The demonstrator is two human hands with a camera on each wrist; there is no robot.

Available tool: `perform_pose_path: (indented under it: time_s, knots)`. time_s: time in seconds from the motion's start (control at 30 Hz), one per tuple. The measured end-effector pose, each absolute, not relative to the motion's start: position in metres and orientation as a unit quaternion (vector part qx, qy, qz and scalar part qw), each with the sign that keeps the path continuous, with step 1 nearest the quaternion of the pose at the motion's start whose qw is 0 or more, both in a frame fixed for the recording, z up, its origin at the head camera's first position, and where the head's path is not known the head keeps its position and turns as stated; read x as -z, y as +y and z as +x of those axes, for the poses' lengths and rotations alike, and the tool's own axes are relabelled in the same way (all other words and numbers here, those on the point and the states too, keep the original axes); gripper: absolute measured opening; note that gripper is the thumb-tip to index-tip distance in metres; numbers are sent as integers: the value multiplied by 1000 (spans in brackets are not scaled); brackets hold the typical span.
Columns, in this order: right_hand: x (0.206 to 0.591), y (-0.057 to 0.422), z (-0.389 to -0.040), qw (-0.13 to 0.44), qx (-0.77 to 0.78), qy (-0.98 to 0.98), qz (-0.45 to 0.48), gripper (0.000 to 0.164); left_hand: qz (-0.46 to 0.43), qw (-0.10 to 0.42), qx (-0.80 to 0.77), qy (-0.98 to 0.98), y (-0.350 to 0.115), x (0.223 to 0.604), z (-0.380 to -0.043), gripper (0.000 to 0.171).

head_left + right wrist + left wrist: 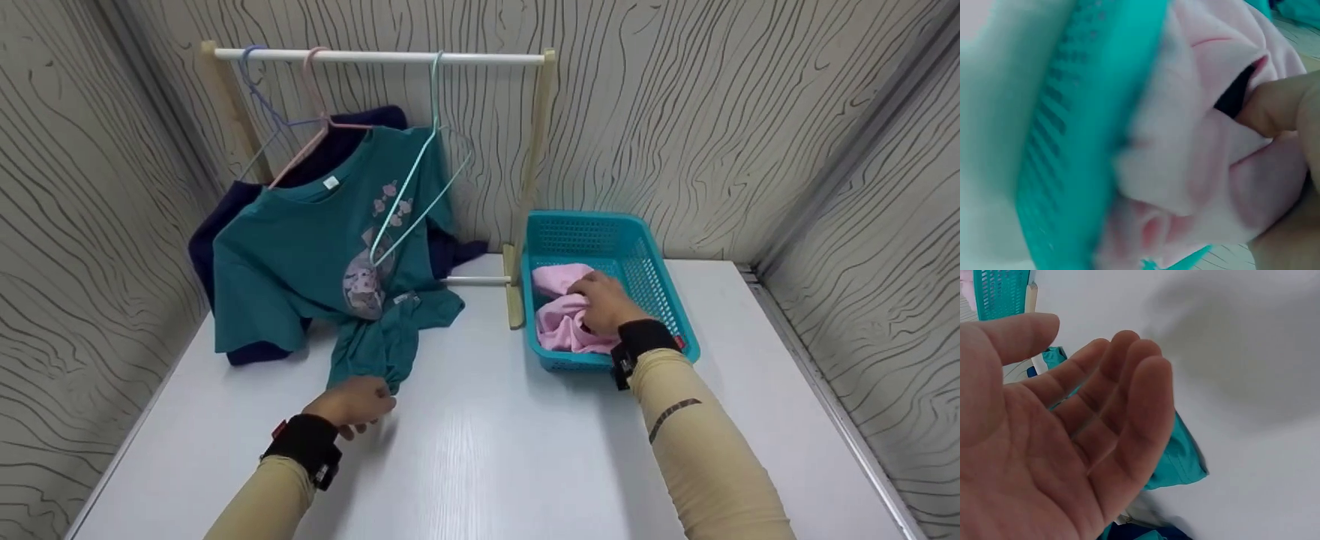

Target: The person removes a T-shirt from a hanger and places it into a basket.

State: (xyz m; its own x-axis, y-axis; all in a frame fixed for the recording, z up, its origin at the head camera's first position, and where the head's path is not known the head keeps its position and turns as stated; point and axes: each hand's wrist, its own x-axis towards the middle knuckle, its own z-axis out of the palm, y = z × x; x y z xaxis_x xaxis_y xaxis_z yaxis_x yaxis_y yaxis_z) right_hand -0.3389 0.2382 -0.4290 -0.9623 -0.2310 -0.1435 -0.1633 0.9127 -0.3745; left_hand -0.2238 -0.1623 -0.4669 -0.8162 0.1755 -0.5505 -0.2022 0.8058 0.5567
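A crumpled pink garment [559,322] lies in the teal plastic basket [686,352], and my right hand [606,300] grips it. In the right wrist view the thumb presses into a fold of the pink cloth [1185,129], and the other fingers are partly hidden. My left hand [356,405] hovers over the table with loosely bent fingers and an empty palm, as the left wrist view shows. Just beyond it, a small teal garment [382,341] with a white label lies below a teal printed T-shirt [300,232] that hangs on a pink hanger [300,157].
A rack with a white rail [487,58] stands at the back left. A bare mint-green hanger [431,135] hangs from it, and a blue hanger [259,94] carries a navy garment [214,217]. The rack's wooden foot [514,307] is beside the basket. Patterned walls enclose the white table [465,450].
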Motion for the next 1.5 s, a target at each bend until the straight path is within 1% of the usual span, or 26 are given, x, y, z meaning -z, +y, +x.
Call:
perform_pose_path:
  time_s: [0.1, 0.23, 0.3, 0.37, 0.5, 0.67, 0.73, 0.9, 1.17, 1.23, 1.33, 1.5]
  knots:
    - [444, 245, -332, 108, 213, 966, -99, 55, 0, 303, -308, 902, -161, 467, -223, 28]
    - [454, 258, -321, 156, 219, 960, -81, 61, -3, 306, -310, 900, -159, 468, -223, 27]
    - [456, 264, -316, 180, 213, 958, -69, 61, -3, 308, -310, 899, -158, 469, -224, 26]
    - [458, 270, -312, 187, 205, 959, -65, 59, -3, 310, -310, 899, -158, 469, -224, 27]
    - [456, 278, -308, 175, 195, 964, -41, 56, 4, 310, -310, 899, -157, 468, -226, 29]
    - [439, 277, -304, 144, 182, 973, -19, 56, 11, 307, -309, 900, -157, 461, -230, 28]
    - [431, 272, -301, 127, 182, 975, -27, 55, 15, 306, -309, 900, -158, 458, -233, 28]
    - [419, 251, -288, 113, 195, 971, -83, 48, 25, 299, -305, 904, -158, 450, -236, 30]
    - [416, 222, -261, 122, 214, 952, -181, 30, 48, 284, -286, 914, -151, 441, -237, 26]
    - [415, 218, -254, 124, 219, 946, -202, 27, 49, 285, -283, 914, -151, 439, -236, 28]
    - [416, 213, -243, 139, 230, 935, -230, 24, 49, 289, -282, 914, -154, 436, -236, 33]
    - [426, 206, -225, 201, 235, 920, -241, 25, 56, 296, -272, 914, -172, 427, -239, 43]
